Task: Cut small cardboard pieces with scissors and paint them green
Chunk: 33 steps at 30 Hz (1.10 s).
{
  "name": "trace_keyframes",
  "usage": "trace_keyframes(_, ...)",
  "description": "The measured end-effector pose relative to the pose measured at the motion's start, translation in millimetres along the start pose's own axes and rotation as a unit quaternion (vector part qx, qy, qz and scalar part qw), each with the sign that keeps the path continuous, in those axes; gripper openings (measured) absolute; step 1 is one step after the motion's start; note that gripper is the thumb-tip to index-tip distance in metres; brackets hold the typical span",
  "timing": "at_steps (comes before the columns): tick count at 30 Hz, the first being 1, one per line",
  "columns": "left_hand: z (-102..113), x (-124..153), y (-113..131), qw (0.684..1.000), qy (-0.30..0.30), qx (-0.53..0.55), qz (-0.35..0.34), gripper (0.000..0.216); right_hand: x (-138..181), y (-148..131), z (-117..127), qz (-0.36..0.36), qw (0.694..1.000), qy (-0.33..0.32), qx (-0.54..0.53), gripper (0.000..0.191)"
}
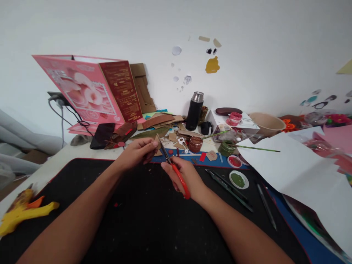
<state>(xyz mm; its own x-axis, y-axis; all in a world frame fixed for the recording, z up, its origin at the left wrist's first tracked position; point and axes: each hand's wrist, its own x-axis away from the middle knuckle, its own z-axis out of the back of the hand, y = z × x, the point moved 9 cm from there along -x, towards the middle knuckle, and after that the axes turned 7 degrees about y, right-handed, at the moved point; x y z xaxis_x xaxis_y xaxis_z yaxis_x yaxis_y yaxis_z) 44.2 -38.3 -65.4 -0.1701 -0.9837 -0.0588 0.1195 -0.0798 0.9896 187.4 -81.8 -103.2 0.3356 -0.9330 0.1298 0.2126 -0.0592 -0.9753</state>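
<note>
My right hand (pixel 187 174) is closed round the red handles of a pair of scissors (pixel 180 176), whose blades point up and to the left. The blades meet a small tan piece of cardboard (pixel 157 139), pinched at its edge by the fingertips of my left hand (pixel 140 149). How far the blades are apart is hard to make out. Both hands are above the far part of a black mat (pixel 154 220). Just beyond them lie cardboard scraps (pixel 172 137) and an open jar of brown paint (pixel 195 144).
A black thermos (pixel 194 112) stands by the wall. To the right are a green paint jar (pixel 227 147) with a brush across it, a lid of green paint (pixel 238 179), and pens (pixel 229 189). At left are a pink box (pixel 88 91), a phone (pixel 102 136) and a yellow glue gun (pixel 24 212).
</note>
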Motion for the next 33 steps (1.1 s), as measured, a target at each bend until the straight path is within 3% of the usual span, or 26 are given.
trace_keyframes(4,-0.3,1.8,3.1,0.999,-0.016,-0.049,-0.011,0.050,-1.4,3.4,0.1,0.006,1.000,0.001,-0.006,0.032)
trace_keyframes(16,-1.2,1.1,8.5,0.997,0.017,-0.076,-0.020,0.050,0.3,-1.5,1.9,-0.004,1.000,0.000,0.002,0.032)
trace_keyframes(33,3.0,-1.2,-4.5,0.999,0.041,0.000,0.016,0.045,-0.7,-0.1,2.7,0.030,0.999,0.001,0.025,0.035)
